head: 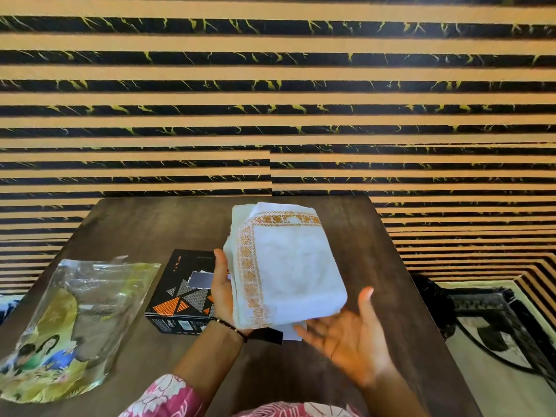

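Note:
A folded white cloth (288,266) with an orange embroidered border is held up above the dark wooden table (150,224). My left hand (224,290) grips its left edge, thumb on the side and fingers hidden underneath. Just below the cloth's near right corner, my right hand (349,335) lies palm up with fingers spread and relaxed; whether it touches the cloth is unclear. A black box (183,293) with orange and grey triangles lies on the table behind my left hand, partly hidden by it.
A crinkled clear plastic bag (72,323) with a printed picture lies at the table's left. A striped black and tan wall (270,100) rises behind the table. At the right, a patterned rug (496,341) covers the floor.

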`<state>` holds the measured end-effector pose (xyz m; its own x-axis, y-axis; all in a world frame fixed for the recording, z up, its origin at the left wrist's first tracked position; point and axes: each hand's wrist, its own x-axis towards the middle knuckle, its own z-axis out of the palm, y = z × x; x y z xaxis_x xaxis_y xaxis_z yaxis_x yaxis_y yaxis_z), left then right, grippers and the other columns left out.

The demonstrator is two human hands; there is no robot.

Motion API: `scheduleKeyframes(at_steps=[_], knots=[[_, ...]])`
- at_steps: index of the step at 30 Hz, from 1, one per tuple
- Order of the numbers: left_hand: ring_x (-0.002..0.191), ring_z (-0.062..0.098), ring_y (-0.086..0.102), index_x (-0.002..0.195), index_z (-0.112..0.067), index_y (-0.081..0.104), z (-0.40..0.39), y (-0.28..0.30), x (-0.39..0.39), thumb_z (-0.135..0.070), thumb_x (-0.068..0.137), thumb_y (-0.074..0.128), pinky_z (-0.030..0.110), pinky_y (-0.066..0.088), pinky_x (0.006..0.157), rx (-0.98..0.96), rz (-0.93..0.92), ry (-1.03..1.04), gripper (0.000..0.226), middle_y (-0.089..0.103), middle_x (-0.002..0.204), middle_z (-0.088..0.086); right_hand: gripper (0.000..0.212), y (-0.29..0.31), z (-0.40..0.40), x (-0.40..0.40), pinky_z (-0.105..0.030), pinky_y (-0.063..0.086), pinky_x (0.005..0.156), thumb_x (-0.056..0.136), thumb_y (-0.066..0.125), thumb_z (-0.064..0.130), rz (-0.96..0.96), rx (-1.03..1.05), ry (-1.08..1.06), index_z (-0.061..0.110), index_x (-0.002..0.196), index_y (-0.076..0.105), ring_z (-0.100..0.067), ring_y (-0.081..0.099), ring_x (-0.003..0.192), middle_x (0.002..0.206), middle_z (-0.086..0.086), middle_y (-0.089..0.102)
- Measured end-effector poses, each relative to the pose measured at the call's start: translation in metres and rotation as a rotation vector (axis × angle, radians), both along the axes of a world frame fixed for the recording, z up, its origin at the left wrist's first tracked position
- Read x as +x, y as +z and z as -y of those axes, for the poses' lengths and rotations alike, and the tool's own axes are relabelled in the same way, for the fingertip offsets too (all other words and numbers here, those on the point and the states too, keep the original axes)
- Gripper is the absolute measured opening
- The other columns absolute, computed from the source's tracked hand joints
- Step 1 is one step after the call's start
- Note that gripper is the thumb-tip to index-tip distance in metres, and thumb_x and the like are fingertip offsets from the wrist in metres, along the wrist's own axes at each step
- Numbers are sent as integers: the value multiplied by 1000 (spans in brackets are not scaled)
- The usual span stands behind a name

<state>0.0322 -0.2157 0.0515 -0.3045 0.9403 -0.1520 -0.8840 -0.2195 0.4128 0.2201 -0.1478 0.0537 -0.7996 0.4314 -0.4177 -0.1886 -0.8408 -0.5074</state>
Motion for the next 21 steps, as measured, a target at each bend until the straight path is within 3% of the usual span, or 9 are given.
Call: scheduleKeyframes(at_steps=[2,4,7,9,12,15,19,21], knots=[[113,30,58,127,-25,55,-1,8,4,-58,47,82,54,41,95,-19,11,-9,91,60,126,4,111,-10,12,-5,-52,53,81,37,74,74,50,49,91,10,124,55,-35,58,115,125,-21,60],[119,30,54,134,-27,47,-2,8,10,-60,54,77,53,42,97,-13,48,-36,91,56,132,3,104,-4,8,-12,-51,53,80,41,75,71,123,147,183,15,126,52,-33,60,110,123,-19,60],[124,31,50,129,-27,53,-1,6,11,-68,76,46,54,39,100,-22,69,-58,68,56,133,6,71,5,-10,-19,-43,56,72,66,73,46,191,189,122,12,125,53,-28,66,92,110,-14,65],[124,31,50,125,-25,57,1,2,5,-70,80,37,53,35,105,-38,66,-71,67,58,131,7,54,7,-22,-18,-37,58,63,71,67,26,162,180,14,9,121,57,-24,70,84,101,-10,70],[124,29,50,132,-19,51,3,5,-1,-70,78,47,46,31,110,26,12,-210,74,57,132,9,68,6,-37,-13,-41,56,76,61,80,17,37,185,-88,10,124,56,-29,67,99,115,-13,67],[121,28,51,135,-21,46,5,7,-3,-68,60,69,47,31,109,-32,6,-268,92,52,135,6,69,2,-46,-5,-45,55,76,55,83,18,-1,166,-41,13,120,59,-33,66,101,116,-16,66],[111,28,58,127,-19,54,6,11,1,-56,62,75,45,46,95,-87,-122,-292,78,62,121,7,64,-4,-55,4,-46,55,74,55,85,20,16,150,46,15,114,62,-35,67,98,112,-17,68],[107,28,61,130,-16,51,5,14,4,-39,62,82,45,50,93,-136,-193,-295,78,64,118,9,60,-4,-61,7,-48,53,80,68,77,21,41,197,72,17,123,55,-36,62,108,122,-17,62]])
